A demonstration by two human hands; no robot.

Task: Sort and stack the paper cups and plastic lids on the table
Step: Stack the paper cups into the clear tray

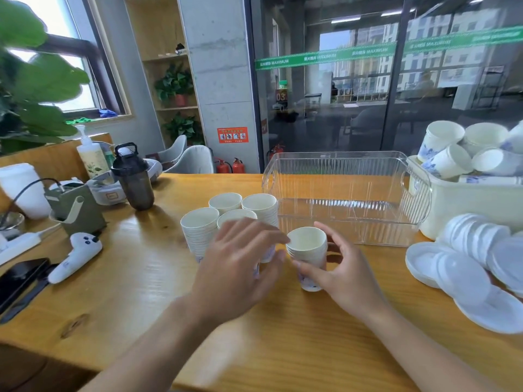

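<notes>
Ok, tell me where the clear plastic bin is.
In the head view the clear plastic bin stands on the table right of centre, behind the cup stacks and just left of the cream tub of loose cups.

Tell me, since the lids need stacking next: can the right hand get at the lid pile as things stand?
Probably yes: the lid pile lies uncovered on the table just right of the right hand, nothing between, though it must first release the cup stack.

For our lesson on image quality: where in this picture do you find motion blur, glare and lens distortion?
Head view: the left hand is smeared by motion blur, the right hand sharper; window glare sheens the wooden table; the glass wall carries reflections; wide-angle distortion bends the clear bin and edges.
</notes>
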